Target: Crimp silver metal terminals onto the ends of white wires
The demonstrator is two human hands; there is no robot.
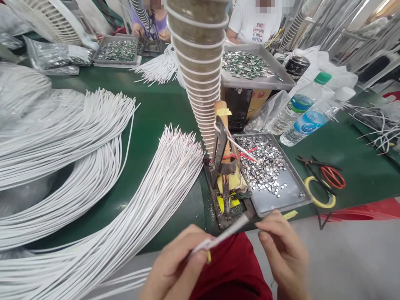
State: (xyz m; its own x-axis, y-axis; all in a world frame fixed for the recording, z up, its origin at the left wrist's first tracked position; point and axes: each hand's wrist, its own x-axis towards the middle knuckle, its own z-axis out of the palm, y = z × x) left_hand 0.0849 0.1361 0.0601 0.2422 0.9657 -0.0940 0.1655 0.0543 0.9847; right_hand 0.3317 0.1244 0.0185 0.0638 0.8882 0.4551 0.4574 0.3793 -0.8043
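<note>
My left hand (pixel 181 262) pinches a white cable (pixel 229 229), whose blurred end points up and right towards the stand. A small yellow bit shows at the fingertips of this hand. My right hand (pixel 283 250) is just right of the cable's end, thumb and fingers slightly apart, with nothing visible in it. Beyond the hands, a soldering iron with a wooden handle (pixel 221 125) is held upright in a dark metal stand (pixel 220 218). Beside it, a grey tray (pixel 268 202) holds many small metal connector pieces (pixel 265 166). A bundle of white cables (pixel 156 187) lies to the left.
A ribbed hose (pixel 200 71) hangs over the soldering stand. More cable bundles (pixel 78 137) cover the left of the green table (pixel 150 121). On the right are water bottles (pixel 308 121), pliers (pixel 312 166) and a tape roll (pixel 331 202). Two people (pixel 254 21) sit opposite.
</note>
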